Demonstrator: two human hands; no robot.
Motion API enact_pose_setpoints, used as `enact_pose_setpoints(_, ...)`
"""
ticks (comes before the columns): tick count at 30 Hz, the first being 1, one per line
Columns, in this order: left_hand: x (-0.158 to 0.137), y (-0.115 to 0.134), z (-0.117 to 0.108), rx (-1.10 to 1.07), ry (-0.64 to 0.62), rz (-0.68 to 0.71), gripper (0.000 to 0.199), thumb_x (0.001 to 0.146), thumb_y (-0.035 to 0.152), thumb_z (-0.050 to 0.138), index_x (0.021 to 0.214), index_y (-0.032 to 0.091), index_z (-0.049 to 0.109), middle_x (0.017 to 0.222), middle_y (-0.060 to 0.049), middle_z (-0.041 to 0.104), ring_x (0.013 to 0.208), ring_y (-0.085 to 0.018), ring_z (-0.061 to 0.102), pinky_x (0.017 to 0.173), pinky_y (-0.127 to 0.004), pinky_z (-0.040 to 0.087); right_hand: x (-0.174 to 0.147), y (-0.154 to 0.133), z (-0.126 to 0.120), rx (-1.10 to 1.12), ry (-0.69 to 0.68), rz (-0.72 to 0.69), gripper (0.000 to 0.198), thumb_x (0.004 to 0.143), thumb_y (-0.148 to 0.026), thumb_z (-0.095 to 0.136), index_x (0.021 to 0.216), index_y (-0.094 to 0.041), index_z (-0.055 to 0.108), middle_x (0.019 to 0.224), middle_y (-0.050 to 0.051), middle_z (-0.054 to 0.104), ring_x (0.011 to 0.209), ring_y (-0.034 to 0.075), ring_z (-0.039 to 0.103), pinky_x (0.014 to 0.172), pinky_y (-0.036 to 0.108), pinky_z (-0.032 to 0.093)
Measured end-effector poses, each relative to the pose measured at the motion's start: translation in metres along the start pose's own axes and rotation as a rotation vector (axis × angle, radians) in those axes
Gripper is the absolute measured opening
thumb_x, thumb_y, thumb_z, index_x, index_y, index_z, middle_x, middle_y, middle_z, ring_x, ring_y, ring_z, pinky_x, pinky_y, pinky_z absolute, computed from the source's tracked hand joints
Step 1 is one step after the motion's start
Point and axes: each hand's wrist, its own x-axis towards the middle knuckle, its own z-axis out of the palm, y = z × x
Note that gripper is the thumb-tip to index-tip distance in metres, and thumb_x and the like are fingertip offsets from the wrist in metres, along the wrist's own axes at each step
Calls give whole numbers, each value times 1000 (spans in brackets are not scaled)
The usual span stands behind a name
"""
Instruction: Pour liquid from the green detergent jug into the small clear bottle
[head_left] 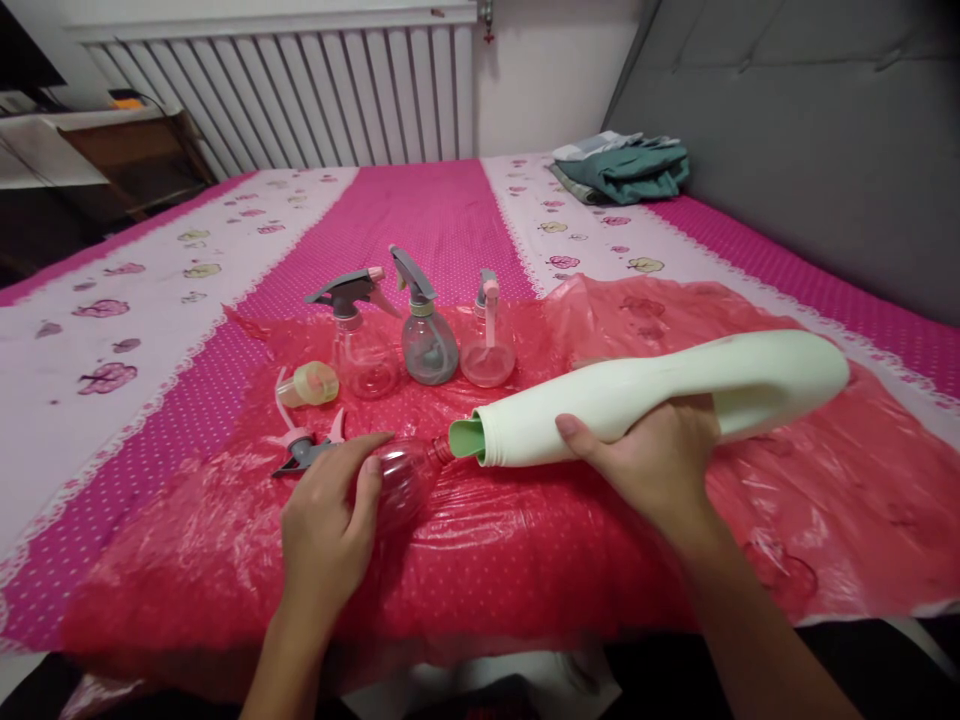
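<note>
My left hand (330, 515) is wrapped round a clear spray bottle (407, 480) with its head off, tilted so its neck points right. In my right hand (660, 465) is a pale green detergent bottle (555, 405), held by its handle and lying nearly level. The green spout (467, 438) of that bottle meets the neck of the clear one; whether liquid flows I cannot tell. Beyond my left fingers lies a grey and pink trigger sprayer head (304, 445). A yellowish translucent cap (311, 384) rests just behind it.
Upright behind my hands stand a clear spray bottle (364, 350), a grey one (429, 340) and a small clear one with a pink nozzle (487, 350). Red plastic sheeting (525, 560) covers the near part of the bed (427, 215). Folded clothes (622, 168) lie at the far right.
</note>
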Motion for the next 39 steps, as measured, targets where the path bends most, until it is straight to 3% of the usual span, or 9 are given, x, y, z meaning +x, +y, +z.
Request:
enact_pose_setpoints(27,-1,3,-1,7,-7,-22,42,109,42,44,118,22,79,113,-7,82,105,-27,75,93,-39,53,1,0,-1,21,-21,17,109,64,-115,24,71,-18,73,70,19,67,75,37,65,85,58,52)
enact_pose_setpoints(39,0,4,0,-1,-6,-30,42,109,43,44,117,23,79,112,-7,82,105,-28,75,94,-41,53,0,-1,-2,27,-27,28,97,66,-110,35,70,-20,69,69,18,65,73,37,63,82,57,51)
